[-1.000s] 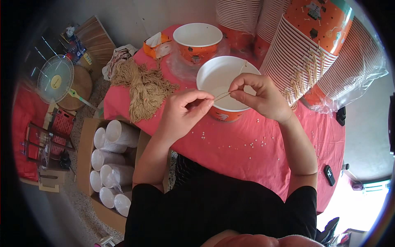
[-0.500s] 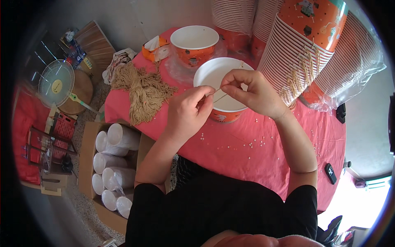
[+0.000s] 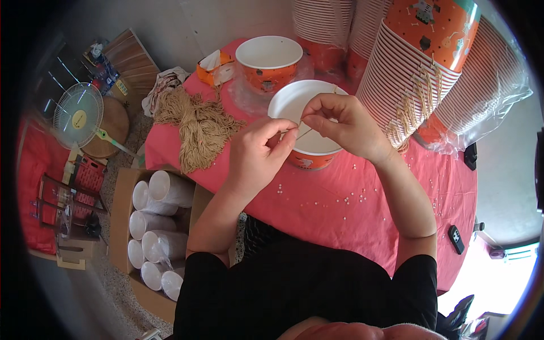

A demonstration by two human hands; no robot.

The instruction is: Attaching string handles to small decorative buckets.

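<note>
Markings first: tall bucket stack (image 3: 409, 71) at the right has orange sides printed with small cartoon figures and bone shapes; front bucket (image 3: 311, 162) shows a similar pale figure on orange, and rear bucket (image 3: 267, 78) has dark figures on orange. Fan (image 3: 78, 116) at the left has a yellow round label on its hub, marks too small to read; orange-and-white packet (image 3: 216, 68) behind the cord bundle, its print unclear. Hands: left hand (image 3: 262, 153) has thumb and index finger pinched together on a thin string (image 3: 306, 134), other fingers curled in. Right hand (image 3: 347, 127) pinches the same string between thumb and index, other fingers bent. Fingertips of the two hands nearly meet; cannot tell whether they touch. String sits over the near side of the front bucket, which stands upright on the pink tablecloth (image 3: 317, 229), white inside, partly hidden by the right hand. Cord bundle (image 3: 204, 129), tan, lies loose left of the buckets. Short tan cords (image 3: 420, 102) hang along the tall stack's rims. Small white bits (image 3: 347, 200) scattered on the cloth, dark remote (image 3: 455, 239) near its right edge. Cardboard box (image 3: 120, 224) at lower left holds wrapped white cup stacks (image 3: 161, 190).
</note>
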